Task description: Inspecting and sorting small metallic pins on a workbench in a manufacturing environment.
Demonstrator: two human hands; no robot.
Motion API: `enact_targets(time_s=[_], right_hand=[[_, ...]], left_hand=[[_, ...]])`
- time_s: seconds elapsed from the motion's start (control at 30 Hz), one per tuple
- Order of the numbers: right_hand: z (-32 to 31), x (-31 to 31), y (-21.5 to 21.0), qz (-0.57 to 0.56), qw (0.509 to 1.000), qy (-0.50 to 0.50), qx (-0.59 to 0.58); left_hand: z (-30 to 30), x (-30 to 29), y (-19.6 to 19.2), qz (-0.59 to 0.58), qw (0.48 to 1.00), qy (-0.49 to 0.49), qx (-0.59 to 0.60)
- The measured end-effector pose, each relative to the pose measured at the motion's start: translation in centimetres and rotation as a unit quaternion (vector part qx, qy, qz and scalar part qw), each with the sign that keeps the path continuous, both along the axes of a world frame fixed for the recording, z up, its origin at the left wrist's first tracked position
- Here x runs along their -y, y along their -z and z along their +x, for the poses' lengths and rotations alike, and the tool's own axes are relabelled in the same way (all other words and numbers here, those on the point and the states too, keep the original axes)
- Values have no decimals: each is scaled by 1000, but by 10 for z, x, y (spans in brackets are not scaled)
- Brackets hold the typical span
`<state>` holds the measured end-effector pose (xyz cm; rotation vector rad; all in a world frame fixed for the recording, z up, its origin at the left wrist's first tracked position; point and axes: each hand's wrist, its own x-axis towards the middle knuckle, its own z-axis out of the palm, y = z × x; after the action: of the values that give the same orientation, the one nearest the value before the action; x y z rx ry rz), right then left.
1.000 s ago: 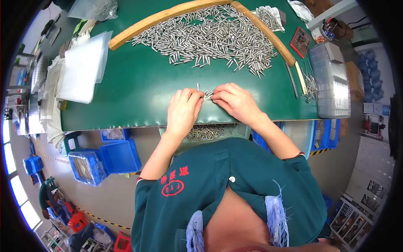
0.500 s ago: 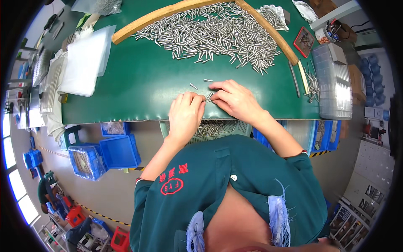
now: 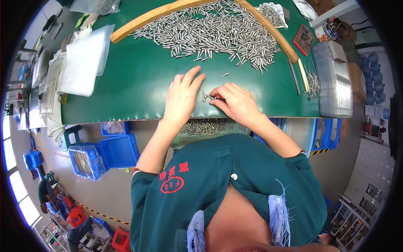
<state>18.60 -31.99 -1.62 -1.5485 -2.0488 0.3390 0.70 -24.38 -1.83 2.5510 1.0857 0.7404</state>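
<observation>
My left hand (image 3: 181, 97) lies over the green bench top with its fingers stretched toward the far side, holding nothing that I can see. To its right, a few small silver metal pins (image 3: 204, 96) lie close together near the bench's front edge. My right hand (image 3: 238, 101) curls over this little group, thumb and fingers pinched on a metal pin whose end shows between them. One loose pin (image 3: 224, 75) lies apart, just beyond the right hand. A large heap of similar pins (image 3: 210, 33) spreads across the far part of the bench.
Wooden strips (image 3: 268, 31) border the heap. Clear plastic sheets (image 3: 84, 63) lie at left; a clear plastic case (image 3: 333, 88) and long thin rods (image 3: 311, 84) are at right. Below the front edge, a pale green basket (image 3: 184, 138) holds more pins. Blue bins (image 3: 119, 151) stand on the floor.
My left hand has moved away from the right, forward, and its fingers have opened out. The right hand stays by the small group of pins. The loose pins beyond the hands now lie differently.
</observation>
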Motion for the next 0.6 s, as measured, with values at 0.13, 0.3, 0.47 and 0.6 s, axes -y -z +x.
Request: enact_targets(time_s=[0.13, 0.3, 0.47, 0.6], right_hand=[[-3, -1, 2, -6, 1000, 2, -18], [-10, -8, -3, -44, 999, -17, 0], [-7, -12, -3, -77, 995, -60, 5], [-7, -8, -7, -88, 995, -44, -31]], left_hand=[[-9, 3, -1, -21, 996, 7, -81], [-19, 30, -7, -110, 991, -44, -57], [-23, 40, -7, -102, 992, -56, -40], [-23, 41, -7, -106, 993, -39, -33]])
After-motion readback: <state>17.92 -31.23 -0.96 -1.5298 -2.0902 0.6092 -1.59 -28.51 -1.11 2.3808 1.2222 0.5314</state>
